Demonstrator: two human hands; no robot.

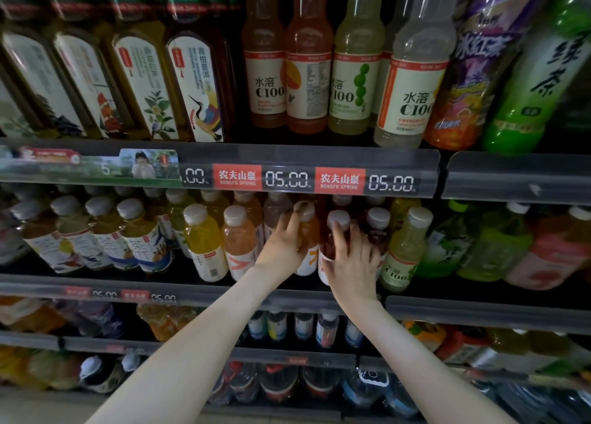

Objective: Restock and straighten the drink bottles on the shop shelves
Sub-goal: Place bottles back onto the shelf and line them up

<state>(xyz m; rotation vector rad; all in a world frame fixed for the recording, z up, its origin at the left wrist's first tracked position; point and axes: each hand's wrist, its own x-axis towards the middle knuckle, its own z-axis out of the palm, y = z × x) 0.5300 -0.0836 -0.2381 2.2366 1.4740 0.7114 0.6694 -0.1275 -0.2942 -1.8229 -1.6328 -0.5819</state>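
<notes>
Head view: left fingers [289,220] round orange bottle [311,231], right fingers [339,236] round red bottle [326,249], tight between neighbours [238,241].

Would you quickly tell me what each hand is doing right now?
Left hand: grips the orange drink bottle by its shoulder.
Right hand: grips the red drink bottle right beside it.

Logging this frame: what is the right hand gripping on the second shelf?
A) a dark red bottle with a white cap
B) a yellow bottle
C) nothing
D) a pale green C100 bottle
A: the right hand curls round the dark red bottle, beside the orange bottle in the left hand grip.
</notes>
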